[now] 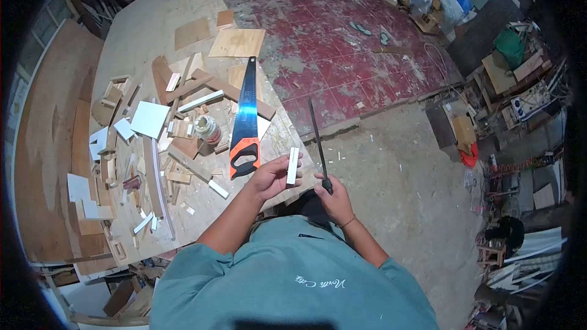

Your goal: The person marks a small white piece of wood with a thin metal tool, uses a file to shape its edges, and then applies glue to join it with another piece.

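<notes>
My left hand (271, 177) grips a short white-faced strip of wood (293, 166), held nearly upright over the table's edge. In my right hand (336, 201) is the black handle of a long, thin, dark file (316, 131); its blade points up and away from me, apart from the strip. A handsaw (246, 113) with an orange and black handle lies on the table just beyond my left hand. An open glass jar (208, 129) stands left of the saw.
Wood offcuts (229, 88), white panels (150, 119) and small blocks crowd the plywood table (202, 220). A flat board (238, 43) lies farther back. Slippers (384, 38) rest on the red tiled floor (330, 36). Scrap and stacked materials (513, 73) line the right side.
</notes>
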A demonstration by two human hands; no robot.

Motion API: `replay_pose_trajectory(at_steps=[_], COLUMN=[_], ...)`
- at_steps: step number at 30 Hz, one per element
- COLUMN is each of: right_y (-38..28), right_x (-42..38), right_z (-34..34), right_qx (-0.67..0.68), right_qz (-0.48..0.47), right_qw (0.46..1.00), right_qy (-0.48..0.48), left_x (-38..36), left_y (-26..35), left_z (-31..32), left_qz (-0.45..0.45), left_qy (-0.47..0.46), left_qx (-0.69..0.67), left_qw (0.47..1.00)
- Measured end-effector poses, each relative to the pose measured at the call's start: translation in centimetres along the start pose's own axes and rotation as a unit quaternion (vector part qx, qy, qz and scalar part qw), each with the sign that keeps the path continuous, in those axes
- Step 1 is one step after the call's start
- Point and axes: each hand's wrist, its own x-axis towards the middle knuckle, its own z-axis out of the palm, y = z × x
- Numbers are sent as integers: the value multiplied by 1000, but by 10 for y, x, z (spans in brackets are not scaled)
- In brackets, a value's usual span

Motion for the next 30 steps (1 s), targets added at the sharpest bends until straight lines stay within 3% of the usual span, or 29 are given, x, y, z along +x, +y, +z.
replay_pose_trajectory(at_steps=[2,6,11,13,15,17,20,25,30], right_y=[-21,-37,-38,-32,-32,-38,-43,-47,-54], right_x=[14,13,12,15,14,17,22,30,43], right_z=[7,34,35,32,28,26,28,36,28], right_qx=[5,49,22,70,78,84,95,39,30], right_qz=[-17,-31,-36,-3,6,9,24,-55,-65], right_qw=[1000,997,998,995,993,991,986,984,977], right_qy=[-5,-53,-47,-77,-84,-101,-133,-166,-202], left_x=[-1,-20,-24,-24,-26,-31,-38,-47,-41], left_y=[-4,-23,-22,-24,-23,-17,-13,-3,-6], left_z=[25,51,60,59,60,66,62,73,77], left_qz=[67,187,185,173,165,172,245,225,217], left_qy=[121,143,166,172,236,225,275,296,282], left_qx=[47,52,93,118,185,177,294,369,395], left_qw=[989,971,964,963,940,943,882,852,847])
